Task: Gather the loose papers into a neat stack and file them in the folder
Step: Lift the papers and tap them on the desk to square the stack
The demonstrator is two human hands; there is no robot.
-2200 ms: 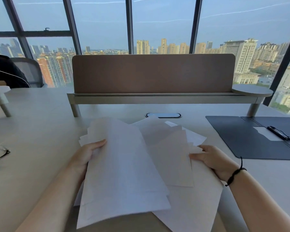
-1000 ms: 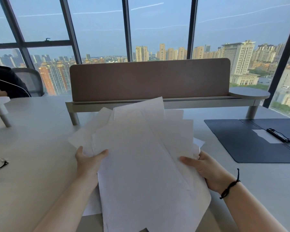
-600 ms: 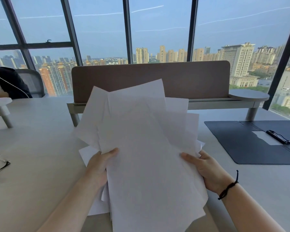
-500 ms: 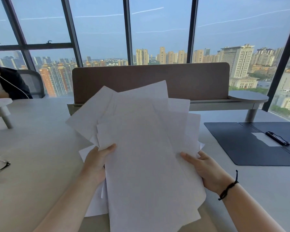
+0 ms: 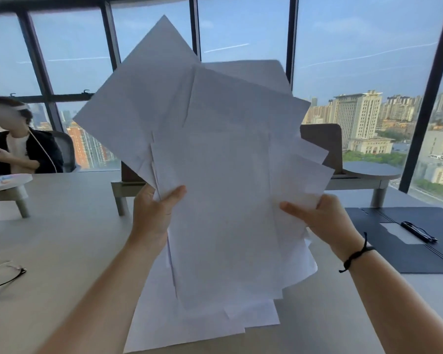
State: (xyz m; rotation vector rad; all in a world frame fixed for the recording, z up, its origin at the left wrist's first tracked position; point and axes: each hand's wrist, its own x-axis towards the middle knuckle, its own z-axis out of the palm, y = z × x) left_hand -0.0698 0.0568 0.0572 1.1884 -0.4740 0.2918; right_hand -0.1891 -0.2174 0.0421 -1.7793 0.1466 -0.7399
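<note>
Papers [image 5: 215,175] held upright at frame centre, fanned and askew. Left hand [image 5: 151,215] and right hand [image 5: 317,218] pinch the side edges. Folder [image 5: 404,241] open, right of frame. Risk: loosely gripped outer sheets may slip onto the desk [image 5: 62,238].

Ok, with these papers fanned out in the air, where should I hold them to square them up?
Hold the papers loosely by both long side edges, where the left hand and right hand grip now; corners splay at the top, so tap the bottom edge down.

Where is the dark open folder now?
In the head view, the dark open folder lies flat on the pale desk, at the far right, beyond the right hand.
</note>
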